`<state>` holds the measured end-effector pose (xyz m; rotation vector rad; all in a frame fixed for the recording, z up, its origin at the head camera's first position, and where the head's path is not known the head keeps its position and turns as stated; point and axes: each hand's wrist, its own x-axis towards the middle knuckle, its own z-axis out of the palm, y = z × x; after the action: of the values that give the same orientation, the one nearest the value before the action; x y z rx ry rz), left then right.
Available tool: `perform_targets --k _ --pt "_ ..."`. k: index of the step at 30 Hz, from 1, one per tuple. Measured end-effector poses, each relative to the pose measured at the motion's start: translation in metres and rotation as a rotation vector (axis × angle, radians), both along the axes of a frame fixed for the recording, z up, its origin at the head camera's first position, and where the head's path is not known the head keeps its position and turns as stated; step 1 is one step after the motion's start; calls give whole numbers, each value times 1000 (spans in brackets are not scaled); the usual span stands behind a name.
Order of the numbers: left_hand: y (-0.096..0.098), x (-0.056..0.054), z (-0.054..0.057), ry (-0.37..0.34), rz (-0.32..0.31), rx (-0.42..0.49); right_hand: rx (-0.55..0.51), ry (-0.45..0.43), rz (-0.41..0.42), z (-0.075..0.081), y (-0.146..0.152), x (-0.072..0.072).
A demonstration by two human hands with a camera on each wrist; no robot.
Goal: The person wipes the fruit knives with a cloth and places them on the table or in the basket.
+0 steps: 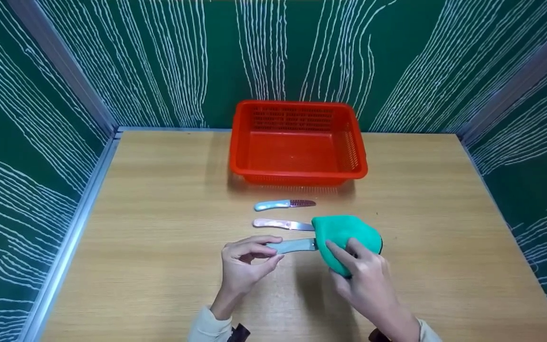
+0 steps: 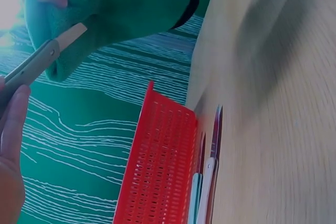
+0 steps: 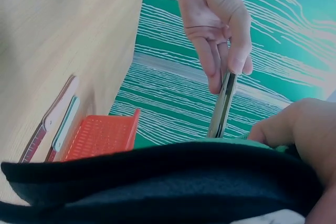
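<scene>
My left hand [image 1: 245, 268] pinches the pale blue-green handle of a knife [image 1: 295, 246] between thumb and fingers, above the table. My right hand [image 1: 371, 287] grips a green cloth piece with black edging [image 1: 347, 230], its thumb underneath and fingers on top. In the left wrist view, the knife's blade [image 2: 71, 36] meets a fold of the cloth, and its far part is hidden. Two more knives lie on the table: one with a light blue handle [image 1: 273, 204] and a dark blade, another with a pinkish handle [image 1: 271, 223] whose blade tip is covered by the cloth.
Behind the knives stands a red plastic basket [image 1: 297, 178] with perforated sides, at the back of the wooden table [image 1: 159, 213]. Green panels [image 1: 221, 61] with white wavy lines enclose the table at the back and both sides.
</scene>
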<state>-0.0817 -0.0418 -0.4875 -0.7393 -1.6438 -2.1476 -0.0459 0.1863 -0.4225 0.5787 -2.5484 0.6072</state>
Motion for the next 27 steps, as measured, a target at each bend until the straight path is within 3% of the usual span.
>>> perform_targets --k 6,13,19,27 --pt "1 -1 1 22 -5 32 33 18 -26 0 7 0" --pt "0 -2 0 51 -9 68 5 107 -27 -4 18 -4" --pt "-1 -3 -2 42 5 54 0 43 -97 -6 34 -7" --pt "-2 -4 -4 13 36 38 -82 58 -137 -8 53 -13"
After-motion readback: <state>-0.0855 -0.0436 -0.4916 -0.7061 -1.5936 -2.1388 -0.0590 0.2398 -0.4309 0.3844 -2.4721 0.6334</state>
